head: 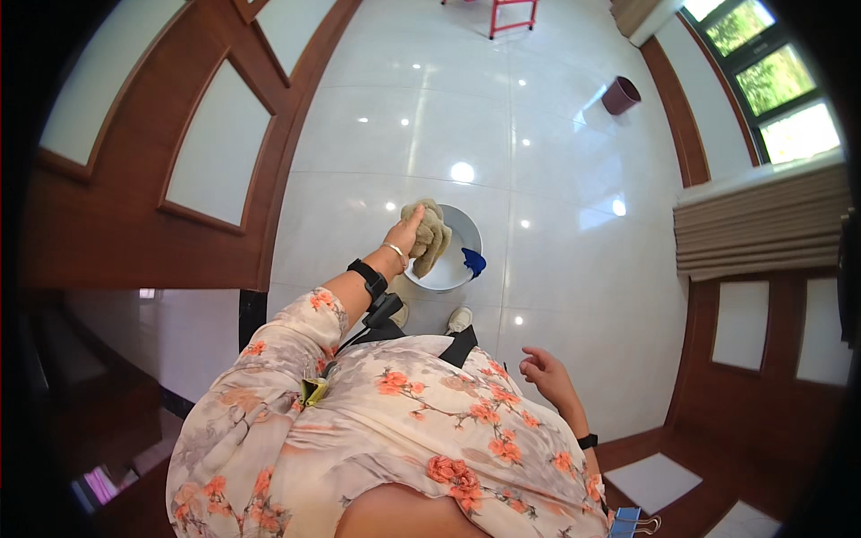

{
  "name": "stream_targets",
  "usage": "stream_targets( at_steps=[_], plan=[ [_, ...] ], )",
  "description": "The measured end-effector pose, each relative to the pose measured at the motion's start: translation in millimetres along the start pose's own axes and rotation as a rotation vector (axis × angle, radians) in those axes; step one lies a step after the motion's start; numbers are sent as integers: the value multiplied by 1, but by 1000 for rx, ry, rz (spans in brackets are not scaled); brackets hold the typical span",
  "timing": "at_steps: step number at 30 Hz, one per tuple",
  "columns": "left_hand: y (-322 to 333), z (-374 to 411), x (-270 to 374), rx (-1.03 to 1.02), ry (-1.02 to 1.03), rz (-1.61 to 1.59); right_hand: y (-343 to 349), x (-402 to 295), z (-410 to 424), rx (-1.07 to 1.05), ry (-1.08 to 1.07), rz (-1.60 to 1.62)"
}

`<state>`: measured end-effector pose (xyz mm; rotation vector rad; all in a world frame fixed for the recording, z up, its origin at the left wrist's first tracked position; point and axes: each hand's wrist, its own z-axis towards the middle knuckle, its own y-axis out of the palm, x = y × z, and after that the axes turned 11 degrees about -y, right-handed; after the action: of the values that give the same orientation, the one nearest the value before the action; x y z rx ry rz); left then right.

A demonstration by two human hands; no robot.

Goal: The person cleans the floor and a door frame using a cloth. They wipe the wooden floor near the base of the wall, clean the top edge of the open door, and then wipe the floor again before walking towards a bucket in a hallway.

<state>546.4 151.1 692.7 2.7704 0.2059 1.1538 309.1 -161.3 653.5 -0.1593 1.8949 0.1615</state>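
My left hand [403,232] grips a bunched khaki-brown cloth [430,235] over a round white bucket [445,274] on the floor. The cloth covers the left part of the bucket's opening, and one end hangs down over it. A dark blue cloth [474,263] drapes over the bucket's right rim. Lower right, beside my body, my right hand [543,373] holds nothing, its fingers loosely bent and apart. Both wrists wear black straps. My light-coloured shoes [460,320] stand just this side of the bucket.
Glossy pale floor tiles [572,269] reflect the ceiling lights. A maroon waste bin [621,95] stands near the right wall, and a red metal-framed piece of furniture [512,27] is at the far end. To the left is a brown wooden door [202,228] with pale panels. A pleated curtain [760,222] hangs at right.
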Motion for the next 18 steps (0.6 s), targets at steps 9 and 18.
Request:
stream_targets(
  at_steps=[9,18],
  plan=[
    [89,-14,-13,-170,-261,-190,-22,-17,46,-13,-155,-410],
    [96,-72,10,-514,-332,-124,28,-54,109,296,-177,-117]
  ],
)
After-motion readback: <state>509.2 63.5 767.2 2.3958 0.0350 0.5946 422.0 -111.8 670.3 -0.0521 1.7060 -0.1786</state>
